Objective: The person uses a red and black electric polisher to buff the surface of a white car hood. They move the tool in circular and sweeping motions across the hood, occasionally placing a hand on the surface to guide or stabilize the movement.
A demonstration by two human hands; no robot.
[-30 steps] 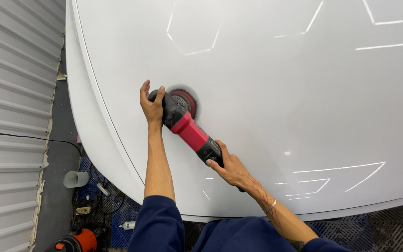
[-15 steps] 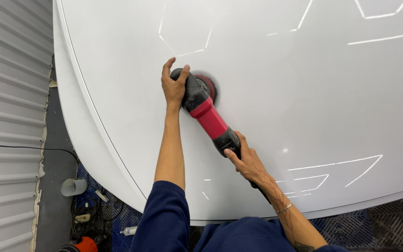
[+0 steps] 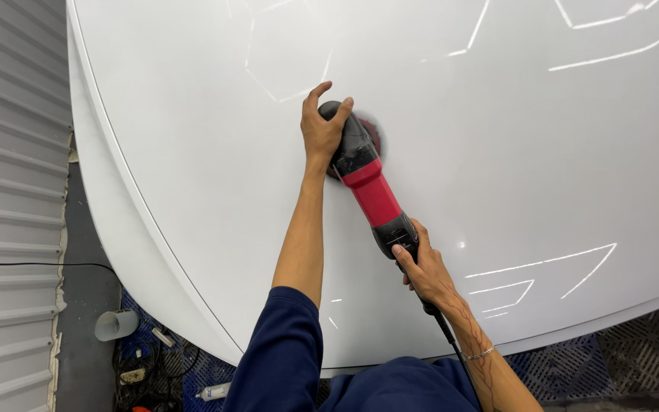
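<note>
While dark blue sleeves [image 3: 284, 351] fill the near edge of the view, the right hand [image 3: 421, 271] sits just above them, its fingers wrapped tight around the black rear grip of a polisher [image 3: 368, 187], with the black cord [image 3: 444, 328] running back under the wrist past a thin bracelet [image 3: 480, 354]. From that grip the polisher's red body slants up and left across the white car panel [image 3: 535, 152] to its black head. Farther out, the left hand [image 3: 322, 130] is closed over the top of that head, fingers curled over the front, pressing it down onto the panel; the dark red pad [image 3: 374, 136] shows just right of the hand, flat against the paint. Down at the left, beyond the panel's edge, a white cup [image 3: 116, 324] and a small bottle [image 3: 213, 391] lie on blue floor tiles [image 3: 192, 374], beside a grey ribbed wall [image 3: 9, 191].
</note>
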